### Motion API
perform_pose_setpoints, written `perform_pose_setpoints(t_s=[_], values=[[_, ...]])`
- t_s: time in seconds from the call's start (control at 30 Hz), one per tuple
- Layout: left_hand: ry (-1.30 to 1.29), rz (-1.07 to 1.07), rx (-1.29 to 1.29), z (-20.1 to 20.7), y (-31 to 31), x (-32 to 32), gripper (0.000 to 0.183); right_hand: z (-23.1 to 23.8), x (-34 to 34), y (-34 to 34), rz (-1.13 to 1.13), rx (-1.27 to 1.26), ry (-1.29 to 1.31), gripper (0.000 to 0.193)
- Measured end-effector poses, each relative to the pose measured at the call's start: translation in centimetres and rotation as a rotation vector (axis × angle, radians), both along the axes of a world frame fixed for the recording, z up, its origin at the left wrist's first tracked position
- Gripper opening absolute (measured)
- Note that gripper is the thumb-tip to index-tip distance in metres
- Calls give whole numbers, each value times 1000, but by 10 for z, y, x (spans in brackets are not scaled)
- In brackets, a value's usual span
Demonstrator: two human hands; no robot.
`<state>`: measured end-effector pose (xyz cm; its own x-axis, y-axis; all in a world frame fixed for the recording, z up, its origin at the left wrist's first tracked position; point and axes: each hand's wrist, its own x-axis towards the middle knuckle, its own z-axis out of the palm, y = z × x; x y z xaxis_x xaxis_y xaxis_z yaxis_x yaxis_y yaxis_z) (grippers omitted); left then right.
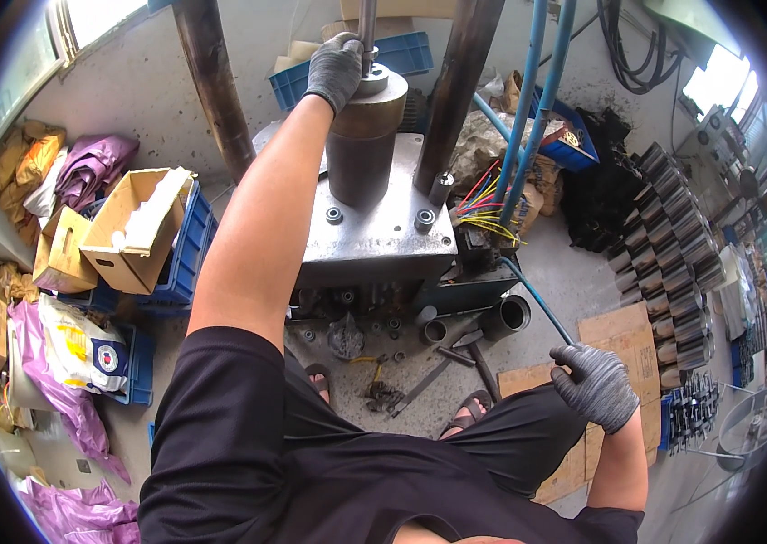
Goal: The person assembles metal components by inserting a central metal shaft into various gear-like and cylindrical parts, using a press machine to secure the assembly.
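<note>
**Q:** State the condition of the left grip.
**A:** The left grip (338, 72), gloved in grey, is curled against the lower end of the vertical metal rod (368, 23). Some fingers are hidden; full closure cannot be confirmed.

**Q:** And the right grip?
**A:** The right grip (596, 385), also gloved, has bent fingers at the near end of the blue lever (537, 299). Whether it is closed on the lever cannot be told.

**Q:** Locate the cylinder.
**A:** The steel cylinder (361, 154) stands upright on the press bed (365, 243), set back from the front edge. A round collar (372, 83) sits on top, below the rod.

**Q:** Identify the parts at the bed edges.
**A:** One bolt (335, 215) is near the front edge; another bolt (425, 219) is near the front right corner. A dark column (456, 100) rises at the right edge.

**Q:** Beyond the bed?
**A:** An open tube (495, 324) is on the floor, near that corner. Stacked tubes (674, 254) stand farther right.
</note>
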<state>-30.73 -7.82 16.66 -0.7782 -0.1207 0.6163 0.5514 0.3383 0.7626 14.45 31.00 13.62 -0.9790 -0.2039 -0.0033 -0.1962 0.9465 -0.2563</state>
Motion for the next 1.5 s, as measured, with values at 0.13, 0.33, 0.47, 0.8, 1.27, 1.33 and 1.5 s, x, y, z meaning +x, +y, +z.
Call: perform_pose_setpoints(t_s=[0.13,0.33,0.47,0.8,1.27,1.33,1.5], values=[[20,44,-54,1,-1,2,35,-1,1,0,15,5,84,24],[59,81,-95,-2,-5,-6,34,5,-1,1,100,164,-141,22],[0,40,-45,0,0,0,34,1,-1,3,4,-11,54,22],[-11,54,3,6,-2,16,34,29,-49,1,-3,181,432,17],[-11,-103,190,3,5,8,33,102,-228,18,-67,27,794,38],[56,-9,142,4,-3,11,32,104,-231,13,-114,32,743,47],[73,54,578,-5,-7,2,27,98,-242,25,-80,76,867,68]])
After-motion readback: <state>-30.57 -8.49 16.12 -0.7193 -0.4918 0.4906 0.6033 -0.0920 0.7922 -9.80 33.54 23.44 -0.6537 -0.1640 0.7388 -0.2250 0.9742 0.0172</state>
